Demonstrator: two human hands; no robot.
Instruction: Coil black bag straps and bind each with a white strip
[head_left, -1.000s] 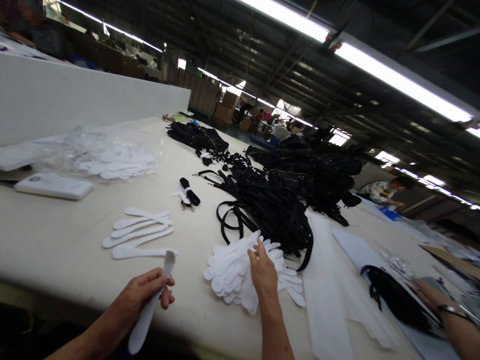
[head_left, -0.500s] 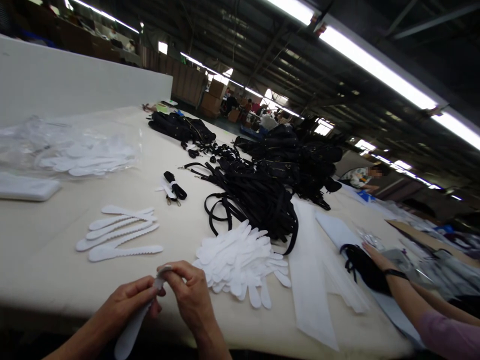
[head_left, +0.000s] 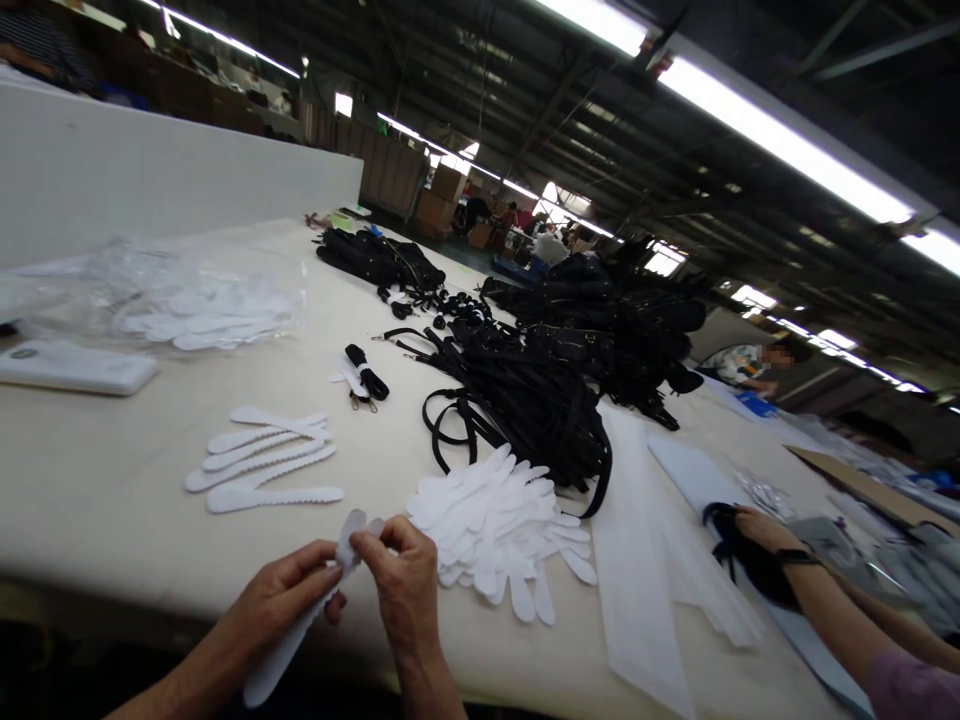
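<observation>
Over the table's front edge, my left hand (head_left: 289, 590) grips a white serrated strip (head_left: 281, 660), its wide rounded end hanging down below. My right hand (head_left: 405, 575) pinches the strip's upper part with thumb and finger, close beside the left fingertips. Two pale tips stick up there; whether they belong to one folded strip or two, I cannot tell. Several like strips (head_left: 262, 465) lie fanned out beyond my left hand. A big heap of loose white strips (head_left: 495, 530) is just right of my right hand.
Black straps (head_left: 525, 400) and black bags (head_left: 585, 300) are piled behind the heap. A bundled black strap (head_left: 366, 372), plastic bags of white strips (head_left: 210, 305) and a white phone-like slab (head_left: 82, 366) lie leftward. At right, a co-worker's hand (head_left: 765, 530) touches a black item beyond white sheets (head_left: 637, 560).
My right fingers have shifted along the strip's top, and pale tips now show above them. The co-worker's hand has closed in on the black item. The view has swung slightly left.
</observation>
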